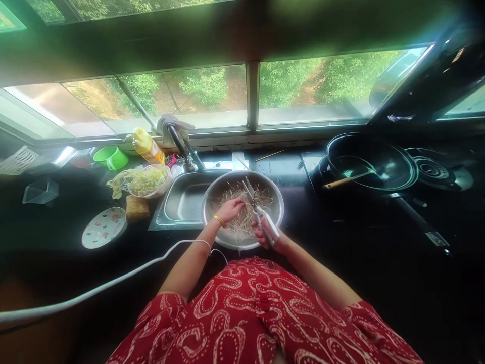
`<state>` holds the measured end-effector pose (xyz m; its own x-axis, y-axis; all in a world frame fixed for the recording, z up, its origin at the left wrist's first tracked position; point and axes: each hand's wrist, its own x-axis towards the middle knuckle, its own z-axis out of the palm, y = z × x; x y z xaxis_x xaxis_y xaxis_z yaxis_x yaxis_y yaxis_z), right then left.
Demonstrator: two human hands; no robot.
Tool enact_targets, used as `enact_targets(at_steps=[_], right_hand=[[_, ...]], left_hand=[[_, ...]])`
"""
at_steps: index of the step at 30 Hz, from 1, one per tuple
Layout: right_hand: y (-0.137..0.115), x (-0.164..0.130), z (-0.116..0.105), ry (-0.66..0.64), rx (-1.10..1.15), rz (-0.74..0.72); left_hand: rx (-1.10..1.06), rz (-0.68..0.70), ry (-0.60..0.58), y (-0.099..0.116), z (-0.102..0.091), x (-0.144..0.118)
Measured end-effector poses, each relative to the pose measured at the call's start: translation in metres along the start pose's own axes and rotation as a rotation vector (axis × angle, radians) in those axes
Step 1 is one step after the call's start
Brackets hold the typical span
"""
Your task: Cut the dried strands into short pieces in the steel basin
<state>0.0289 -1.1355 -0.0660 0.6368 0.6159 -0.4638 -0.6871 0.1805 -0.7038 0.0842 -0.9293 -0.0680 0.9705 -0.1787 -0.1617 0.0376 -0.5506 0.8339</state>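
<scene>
A wide metal bowl (281,202) sits in front of me, overlapping the sink's right end. Inside it lies a loose heap of thin, pale, root-like strands (242,227). My left hand (230,210) is over the heap, its fingers pinched together; what they hold is too small to make out. My right hand (267,235) grips kitchen scissors (250,193) by their light handles. The blades point away from me above the strands, slightly parted, close to the left fingertips.
A steel sink (178,215) with a faucet (182,144) adjoins the bowl. To the left are a basket of leafy vegetables (151,182), a patterned plate (104,227), a green mug (110,158) and a yellow bottle (146,144). A wok (397,167) rests at right. A white cable (125,270) crosses my left arm.
</scene>
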Motion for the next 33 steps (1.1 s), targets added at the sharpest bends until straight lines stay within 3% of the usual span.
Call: enact_targets(at_steps=[8, 12, 17, 24, 33], right_hand=[[0.001, 0.012, 0.000, 0.144, 0.019, 0.192], [0.012, 0.015, -0.005, 0.171, 0.008, 0.200], [0.021, 0.005, -0.013, 0.086, -0.003, 0.136], [0.006, -0.014, -0.002, -0.112, -0.070, 0.121], [-0.003, 0.009, 0.013, 0.013, -0.046, 0.114]], left_hand=[[-0.155, -0.249, 0.166, -0.027, -0.007, 0.016], [-0.192, -0.300, 0.187, -0.031, -0.008, 0.019], [-0.176, -0.239, 0.186, -0.033, -0.015, 0.026], [-0.054, -0.111, 0.156, -0.025, -0.014, 0.033], [0.184, -0.017, 0.090, -0.007, -0.003, 0.021]])
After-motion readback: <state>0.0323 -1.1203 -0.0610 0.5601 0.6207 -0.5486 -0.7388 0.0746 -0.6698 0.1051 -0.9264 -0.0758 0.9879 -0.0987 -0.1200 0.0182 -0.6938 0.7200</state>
